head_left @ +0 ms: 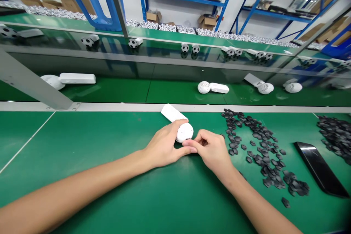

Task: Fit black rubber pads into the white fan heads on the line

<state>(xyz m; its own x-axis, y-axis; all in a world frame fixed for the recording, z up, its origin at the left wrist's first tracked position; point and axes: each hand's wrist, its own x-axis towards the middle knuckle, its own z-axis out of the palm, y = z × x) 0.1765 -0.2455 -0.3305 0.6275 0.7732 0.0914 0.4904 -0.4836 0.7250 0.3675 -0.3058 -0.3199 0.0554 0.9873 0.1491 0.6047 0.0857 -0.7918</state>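
A white handheld device [185,131] with a round head and a flat oblong handle is held just above the green work surface, its handle slanting up to the left. My left hand [162,147] is closed around the round head, thumb below and fingers above. Pinched together at the head's lower right edge, the fingers of my right hand [215,150] touch the device near a dark slot. Whatever sits between those right fingertips is hidden. Many small black plastic pieces [264,146] lie scattered to the right of my right hand.
A black smartphone [320,168] lies right of the pieces, beside another black heap [336,135]. Behind a pale metal rail [137,107], a green conveyor belt [123,91] carries more white devices [214,87]. A metal post [35,76] slants at left. Soccer-ball-patterned units [185,48] stand farther back.
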